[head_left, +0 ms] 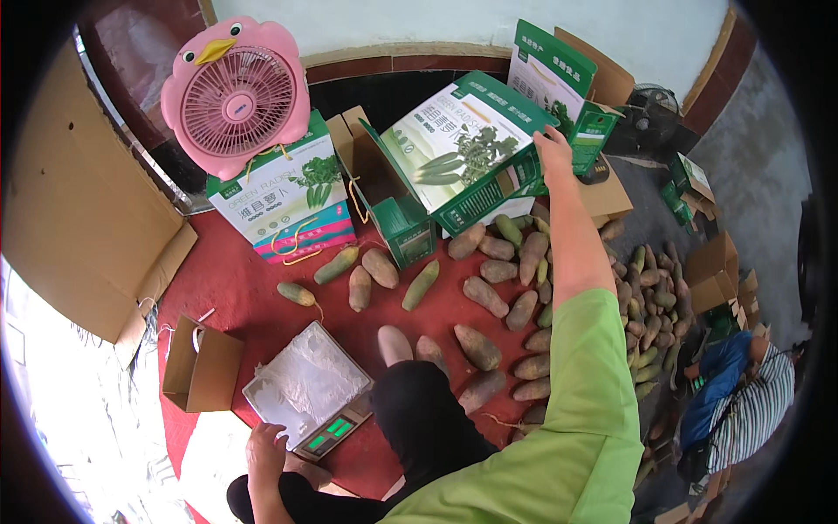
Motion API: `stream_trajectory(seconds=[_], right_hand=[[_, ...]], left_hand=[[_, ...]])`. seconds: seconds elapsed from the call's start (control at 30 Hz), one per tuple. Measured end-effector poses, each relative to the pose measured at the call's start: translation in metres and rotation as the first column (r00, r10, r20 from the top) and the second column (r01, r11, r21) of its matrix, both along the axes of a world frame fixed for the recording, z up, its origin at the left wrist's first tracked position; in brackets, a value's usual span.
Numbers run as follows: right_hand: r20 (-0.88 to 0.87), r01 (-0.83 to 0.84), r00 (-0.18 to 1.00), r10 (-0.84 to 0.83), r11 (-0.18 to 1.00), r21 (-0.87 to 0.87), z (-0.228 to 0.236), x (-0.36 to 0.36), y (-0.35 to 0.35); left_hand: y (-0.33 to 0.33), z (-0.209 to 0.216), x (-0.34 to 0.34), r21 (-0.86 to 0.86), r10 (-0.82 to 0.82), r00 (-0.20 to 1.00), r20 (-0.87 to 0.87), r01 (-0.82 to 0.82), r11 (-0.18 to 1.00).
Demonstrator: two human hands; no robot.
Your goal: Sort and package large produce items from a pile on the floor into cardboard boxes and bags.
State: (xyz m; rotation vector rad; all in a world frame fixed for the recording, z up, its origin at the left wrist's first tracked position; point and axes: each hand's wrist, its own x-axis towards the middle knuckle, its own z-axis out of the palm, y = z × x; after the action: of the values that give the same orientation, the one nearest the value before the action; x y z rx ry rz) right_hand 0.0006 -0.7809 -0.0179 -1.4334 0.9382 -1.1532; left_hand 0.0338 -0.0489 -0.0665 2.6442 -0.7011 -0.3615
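Red mat (pixel 229 293): free passage between the small carton (pixel 214 362) and the box under the fan (pixel 278 188)
Scale (pixel 328 435): reachable from above; knee (pixel 415 397) just beside its right
Held box (pixel 476 144): blocks the back
Radishes (pixel 478 348): crowd the right

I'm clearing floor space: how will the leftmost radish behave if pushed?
The leftmost radish would probably roll sideways, its body being rounded and oblong. It looks firm, given its plump shape. Its root, thin and curved, might be floppy and snap.
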Motion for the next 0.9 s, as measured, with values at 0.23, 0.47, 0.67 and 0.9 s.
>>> stream_trajectory(seconds=[0.23,0.47,0.67,0.9], right_hand=[[0.003,0.002,1.0,-0.002,0.995,0.098,0.01,0.026,0.013],[-0.021,0.32,0.939,-0.344,0.893,-0.318,0.03,0.034,0.039],[0.037,0.282,0.949,-0.313,0.788,-0.547,0.073,0.026,0.089],[0.051,0.167,0.98,-0.19,0.67,-0.724,0.155,-0.002,0.142]], left_hand=[[-0.005,-0.007,0.006,0.03,0.006,1.0,-0.016,-0.005,1.0],[-0.006,-0.002,0.006,0.002,-0.014,1.0,0.008,0.014,1.0],[0.002,0.01,0.002,-0.024,0.013,1.0,0.013,-0.013,1.0],[0.011,0.028,0.001,-0.132,0.041,0.998,0.053,-0.034,0.991]])
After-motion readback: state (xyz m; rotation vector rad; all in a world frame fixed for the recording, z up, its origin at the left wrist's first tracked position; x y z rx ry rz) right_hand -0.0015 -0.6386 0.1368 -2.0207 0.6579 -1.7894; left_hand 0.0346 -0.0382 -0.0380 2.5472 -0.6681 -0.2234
